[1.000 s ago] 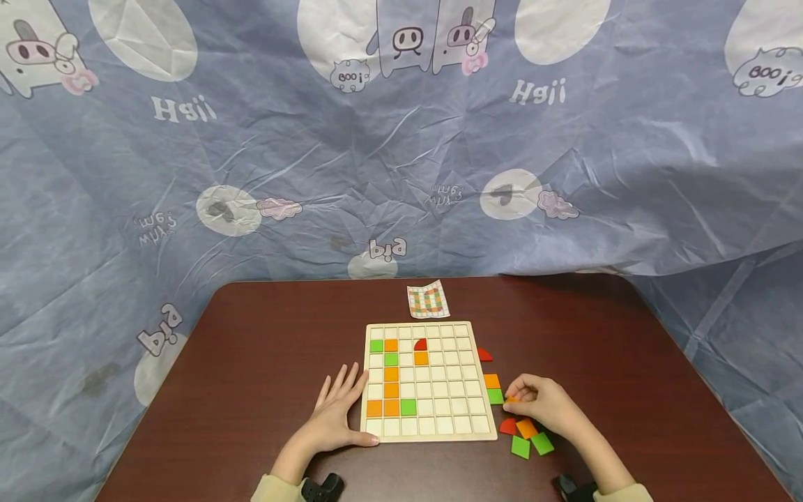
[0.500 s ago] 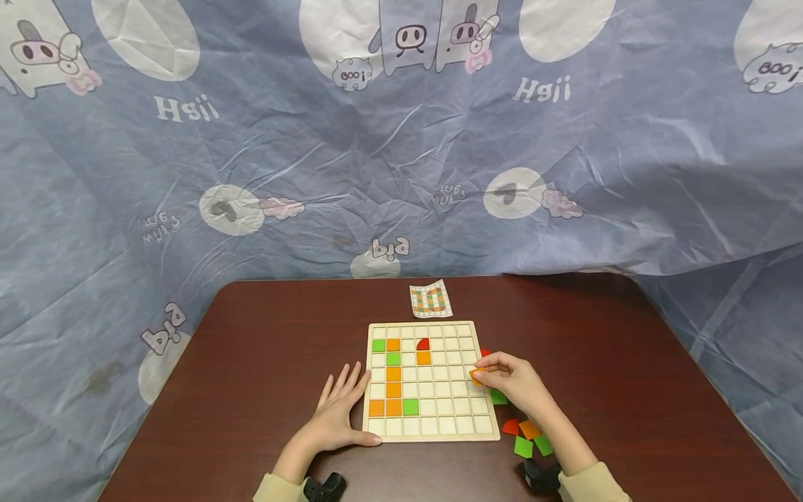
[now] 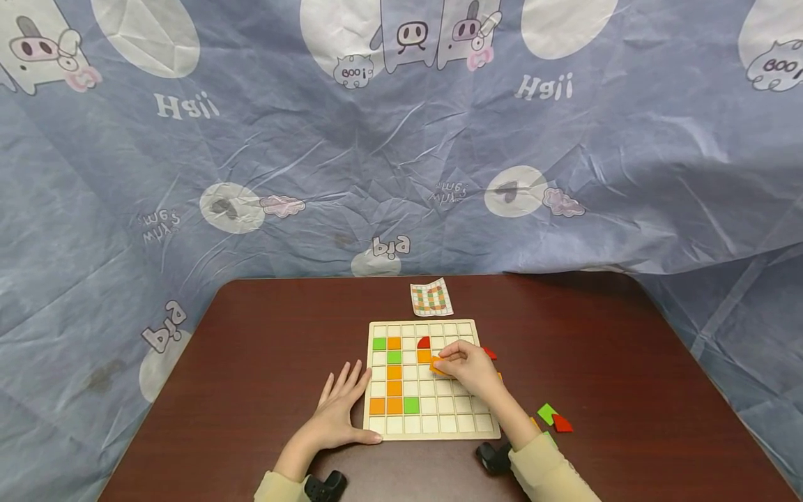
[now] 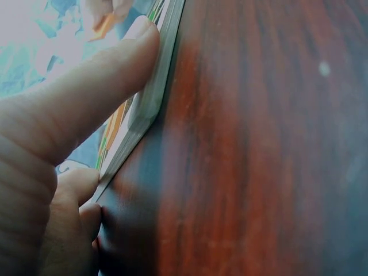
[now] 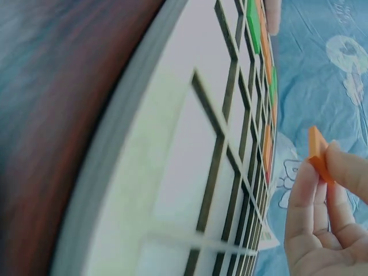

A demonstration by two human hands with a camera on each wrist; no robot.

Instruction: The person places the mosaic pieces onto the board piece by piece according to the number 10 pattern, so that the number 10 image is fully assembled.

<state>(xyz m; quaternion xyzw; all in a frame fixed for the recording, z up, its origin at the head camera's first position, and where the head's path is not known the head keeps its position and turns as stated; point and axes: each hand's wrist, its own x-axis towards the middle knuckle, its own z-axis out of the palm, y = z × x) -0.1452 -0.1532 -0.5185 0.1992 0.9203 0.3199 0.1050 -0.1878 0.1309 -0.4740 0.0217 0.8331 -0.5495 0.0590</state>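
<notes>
My right hand (image 3: 472,369) pinches an orange square tile (image 5: 318,154) between thumb and fingertips, above the grid board (image 3: 445,424). In the head view this tile hangs just right of and below an orange tile (image 3: 424,356) set in a cell under a red quarter-circle tile (image 3: 424,342). Spread fingers of my left hand (image 3: 339,415) rest at the board's left edge, the thumb on its near left corner. Green and orange tiles fill several cells in the board's left columns, among them a green tile (image 3: 410,405) near the front.
Behind the board lies a small printed pattern card (image 3: 431,298). Loose tiles lie right of the board, including a green square (image 3: 547,413) and a red quarter-circle (image 3: 562,423); the right forearm hides some. A brown table (image 3: 282,335) carries everything, with a patterned cloth (image 3: 351,153) behind.
My right hand picked the orange tile up from the loose tiles right of the board and carried it left over the grid. The left hand has stayed in place.
</notes>
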